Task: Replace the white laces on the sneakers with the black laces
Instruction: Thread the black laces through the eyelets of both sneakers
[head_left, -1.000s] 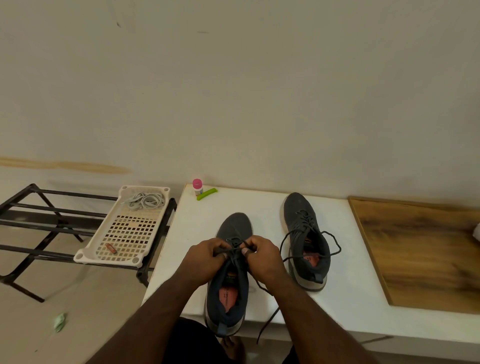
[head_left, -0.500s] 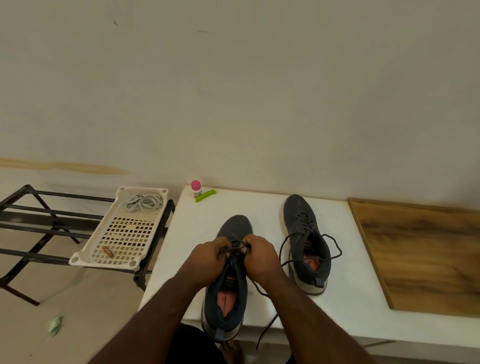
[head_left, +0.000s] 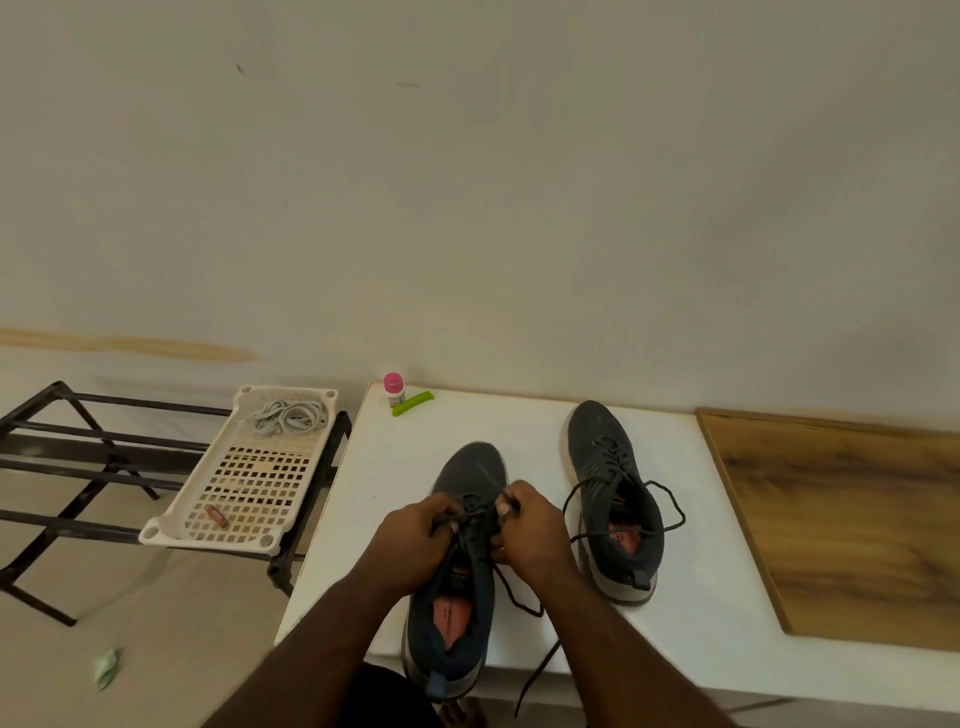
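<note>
White, smooth counter (head_left: 415, 457) fills the lower centre, bearing two dark mesh sneakers (head_left: 615, 499). Both the left hand (head_left: 415, 540) and right hand (head_left: 530, 535) pinch the thin black lace (head_left: 475, 506) over the nearer sneaker's (head_left: 452, 639) eyelets, centre frame.

The light around me is soft, even and rather dim with a warm greenish cast, and nothing glares on the white table (head_left: 696, 525). Faint shadows sit just beside the sneakers and under the black rack (head_left: 78, 467) to the table's left. My forearms blur at the picture's bottom edge, and the wide lens bows the table's edges.
</note>
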